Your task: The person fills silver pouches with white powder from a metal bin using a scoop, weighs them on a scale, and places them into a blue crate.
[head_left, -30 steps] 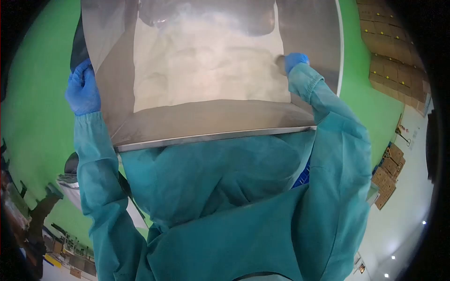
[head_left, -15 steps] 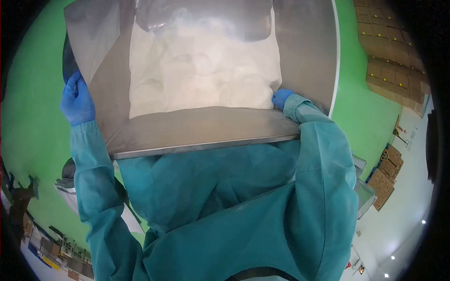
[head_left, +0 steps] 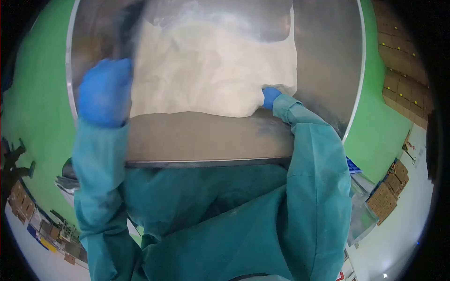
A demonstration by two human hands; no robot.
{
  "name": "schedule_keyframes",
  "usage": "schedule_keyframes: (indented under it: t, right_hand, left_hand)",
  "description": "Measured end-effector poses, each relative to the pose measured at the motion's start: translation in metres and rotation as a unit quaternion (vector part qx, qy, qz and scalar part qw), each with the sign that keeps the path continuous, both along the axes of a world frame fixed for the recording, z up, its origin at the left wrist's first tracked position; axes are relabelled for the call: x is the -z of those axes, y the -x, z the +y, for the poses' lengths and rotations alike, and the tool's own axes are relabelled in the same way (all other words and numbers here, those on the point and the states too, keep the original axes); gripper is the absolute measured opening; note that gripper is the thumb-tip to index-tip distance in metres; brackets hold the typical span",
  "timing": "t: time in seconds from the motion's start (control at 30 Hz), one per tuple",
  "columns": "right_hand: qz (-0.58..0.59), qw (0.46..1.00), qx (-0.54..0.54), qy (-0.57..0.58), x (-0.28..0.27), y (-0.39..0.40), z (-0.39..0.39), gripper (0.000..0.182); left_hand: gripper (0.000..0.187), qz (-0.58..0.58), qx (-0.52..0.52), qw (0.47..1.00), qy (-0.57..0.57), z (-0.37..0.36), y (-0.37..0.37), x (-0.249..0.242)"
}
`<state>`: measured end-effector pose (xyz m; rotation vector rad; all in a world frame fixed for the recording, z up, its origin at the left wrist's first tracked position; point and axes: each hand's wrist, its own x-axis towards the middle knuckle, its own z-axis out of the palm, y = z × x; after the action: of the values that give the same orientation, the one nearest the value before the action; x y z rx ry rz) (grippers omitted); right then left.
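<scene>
A wide slab of pale dough (head_left: pixel 211 75) lies in a stainless steel trough (head_left: pixel 323 56). My left hand (head_left: pixel 105 93), in a blue glove, is raised over the trough's left side, closed round a dark, flat tool (head_left: pixel 129 28) that points away from me. Motion blurs that tool, and its exact kind cannot be made out. At the dough's lower right corner, my right hand (head_left: pixel 270 97), also gloved, has its fingers sunk into the edge, where the dough folds up around them. The fingertips are hidden in the dough.
The trough's front lip (head_left: pixel 211 164) runs close against my teal gown (head_left: pixel 225 220). Stacked cardboard boxes (head_left: pixel 403 79) stand at the right on a green floor (head_left: pixel 42 103). More shelving and boxes (head_left: pixel 61 229) appear at the lower left.
My left hand has moved from outside the trough's left edge to the right, over the trough, with the dark tool. My right hand has moved slightly left, pushing the dough's corner in.
</scene>
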<state>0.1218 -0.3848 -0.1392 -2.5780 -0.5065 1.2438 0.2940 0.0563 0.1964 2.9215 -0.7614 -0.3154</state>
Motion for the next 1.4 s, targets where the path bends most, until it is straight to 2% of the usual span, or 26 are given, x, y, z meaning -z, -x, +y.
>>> schedule_keyframes:
  t: [0.1,0.2,0.23,0.3,0.4,0.5,0.57,0.63,0.67,0.73,0.8,0.83,0.97,1.03,1.07,1.1,1.2,1.23,1.33,1.4]
  right_hand:
    - [-0.141,0.981,0.052,-0.124,-0.010,0.000,-0.003,0.030]
    - [-0.086,0.996,0.014,-0.019,-0.039,-0.007,-0.011,0.030]
    - [-0.075,0.996,0.038,-0.038,-0.071,-0.018,-0.001,0.028]
    - [-0.048,0.992,0.086,-0.074,-0.162,-0.052,0.028,0.026]
    - [-0.105,0.991,0.076,-0.026,-0.199,-0.076,0.035,0.032]
    - [-0.200,0.976,0.074,-0.036,-0.275,-0.111,0.083,0.023]
    - [-0.112,0.990,0.084,0.012,-0.325,-0.140,0.130,0.026]
    - [-0.090,0.995,-0.009,0.037,-0.338,-0.163,0.175,0.026]
    - [-0.153,0.987,-0.044,0.034,-0.282,-0.178,0.182,0.025]
    - [-0.213,0.967,-0.133,0.042,-0.256,-0.187,0.203,0.023]
    - [-0.199,0.949,-0.235,0.062,-0.334,-0.175,0.228,0.022]
    - [-0.196,0.959,-0.173,0.109,-0.338,-0.179,0.228,0.023]
    - [-0.169,0.974,0.067,0.138,-0.391,-0.152,0.163,0.027]
    - [-0.147,0.950,0.038,0.272,-0.390,-0.155,0.138,0.027]
    - [-0.125,0.936,0.079,0.320,-0.370,-0.155,0.127,0.027]
    - [-0.129,0.947,0.064,0.288,-0.325,-0.156,0.103,0.026]
    - [-0.208,0.963,0.007,0.169,-0.121,-0.137,0.029,0.028]
    - [-0.154,0.977,-0.001,0.148,-0.098,-0.130,0.042,0.027]
    - [-0.077,0.990,0.064,0.103,-0.061,-0.092,0.094,0.027]
    - [-0.043,0.996,0.046,0.056,-0.045,-0.070,0.107,0.027]
  left_hand:
    - [0.020,0.002,0.054,0.996,-0.075,-0.025,-0.011,0.061]
    - [0.023,0.126,0.038,0.980,-0.150,-0.053,-0.022,0.104]
    - [0.024,0.155,0.032,0.974,-0.164,-0.058,-0.022,0.111]
    - [0.026,0.183,0.024,0.968,-0.168,-0.067,-0.020,0.115]
    - [0.032,0.204,0.017,0.966,-0.156,-0.080,-0.012,0.093]
    - [0.033,0.183,0.015,0.977,-0.112,-0.080,-0.004,0.081]
    - [0.031,0.169,-0.021,0.982,-0.086,-0.077,-0.001,0.086]
    - [0.029,0.168,-0.098,0.979,-0.068,-0.074,-0.003,0.091]
    - [0.028,0.163,-0.114,0.979,-0.049,-0.073,-0.001,0.088]
    - [0.025,0.154,-0.148,0.977,-0.006,-0.070,0.002,0.083]
    - [0.025,0.134,-0.168,0.977,0.017,-0.061,0.006,0.093]
    - [0.024,0.124,-0.180,0.975,0.030,-0.055,0.006,0.098]
    - [0.030,0.152,-0.206,0.965,0.054,-0.048,0.012,0.087]
    - [0.031,0.159,-0.218,0.961,0.060,-0.052,0.011,0.086]
    - [0.032,0.159,-0.221,0.960,0.062,-0.056,0.009,0.084]
    - [0.032,0.158,-0.221,0.960,0.063,-0.059,0.006,0.081]
    - [0.034,0.163,-0.200,0.963,0.079,-0.064,0.002,0.076]
    - [0.034,0.165,-0.191,0.964,0.085,-0.063,0.000,0.075]
    - [0.036,0.177,-0.214,0.959,0.058,-0.067,0.001,0.060]
    - [0.037,0.188,-0.207,0.959,0.038,-0.071,0.004,0.058]
